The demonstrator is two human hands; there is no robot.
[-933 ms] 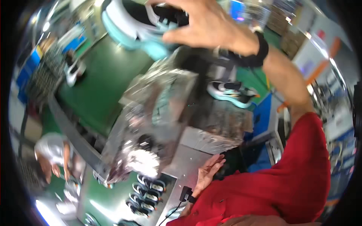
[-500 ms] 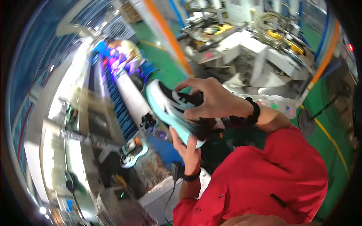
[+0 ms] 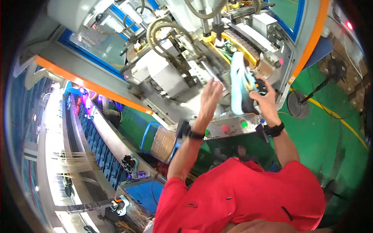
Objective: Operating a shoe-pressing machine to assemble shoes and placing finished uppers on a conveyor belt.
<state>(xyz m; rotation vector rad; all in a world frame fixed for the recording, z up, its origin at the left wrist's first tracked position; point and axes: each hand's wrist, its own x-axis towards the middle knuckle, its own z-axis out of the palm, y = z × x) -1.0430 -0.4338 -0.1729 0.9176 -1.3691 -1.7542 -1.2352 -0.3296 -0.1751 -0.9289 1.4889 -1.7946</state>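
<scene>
My right hand (image 3: pixel 264 99) grips a sneaker (image 3: pixel 237 87) with a mint-green sole, white side and black upper. It holds the heel end, and the sole faces left. The shoe's far end is beside the yellow-edged fixture (image 3: pixel 248 50) of the machine; whether they touch I cannot tell. To the left of the shoe is my left hand (image 3: pixel 210 97), slightly blurred, its fingers stretched out and nothing in them. A gap separates it from the shoe.
Push buttons line the machine's front panel (image 3: pixel 233 127). At left runs a conveyor (image 3: pixel 103 138); several other shoes lie around it, one (image 3: pixel 120 205) on the bench and one (image 3: pixel 130 163) near a purple bottle (image 3: pixel 139 175). A standing fan (image 3: pixel 298 104) is at right.
My view and body have turned from the conveyor to the machine. The sneaker went along, into my right hand by its heel end. My left hand has let go of it.
</scene>
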